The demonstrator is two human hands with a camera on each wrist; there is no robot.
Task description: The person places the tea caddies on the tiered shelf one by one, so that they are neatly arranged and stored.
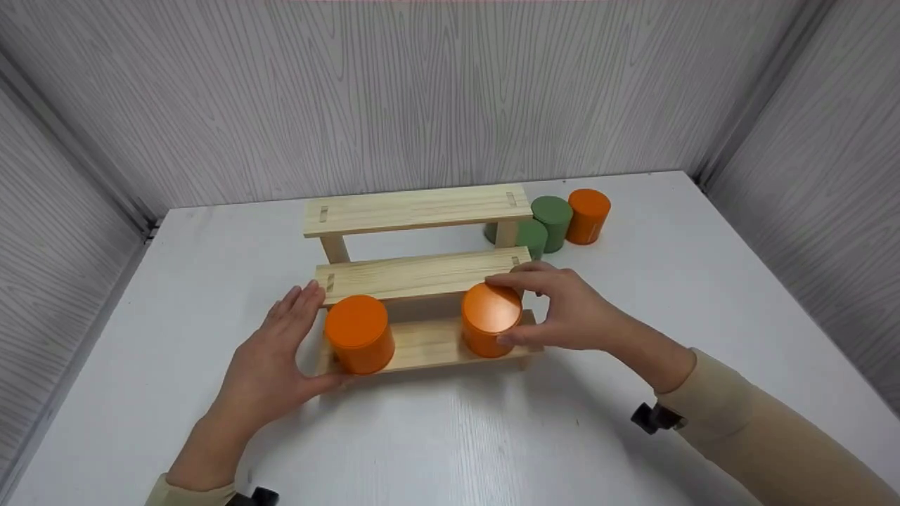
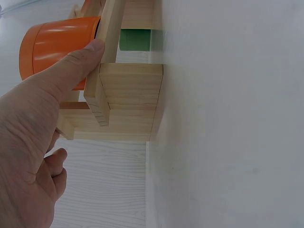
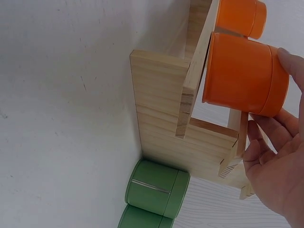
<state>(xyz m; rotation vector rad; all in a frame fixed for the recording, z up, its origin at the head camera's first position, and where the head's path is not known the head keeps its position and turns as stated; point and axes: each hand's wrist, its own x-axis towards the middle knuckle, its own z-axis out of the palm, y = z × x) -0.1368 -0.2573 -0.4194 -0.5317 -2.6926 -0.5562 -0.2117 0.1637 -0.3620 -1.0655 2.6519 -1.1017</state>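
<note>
A three-tier wooden stepped shelf [image 1: 418, 277] stands on the table. My right hand [image 1: 573, 313] pinches an orange lidded canister [image 1: 491, 313] between thumb and fingers at the right end of the lowest board. In the right wrist view, a narrow gap shows beneath one side of this canister's base [image 3: 242, 73]. A second orange canister [image 1: 358, 327] stands upright at the left end of the same board. Beside it, my left hand [image 1: 271, 358] has its fingers extended along the shelf's left end. Its thumb [image 2: 78, 64] touches the lowest board's front edge.
Behind the shelf's right side stand several green canisters [image 1: 552, 223], partly hidden by the boards, and another orange canister [image 1: 589, 216]. The white table [image 1: 436, 443] meets grey wood-grain panels [image 1: 422, 98] at the back and sides.
</note>
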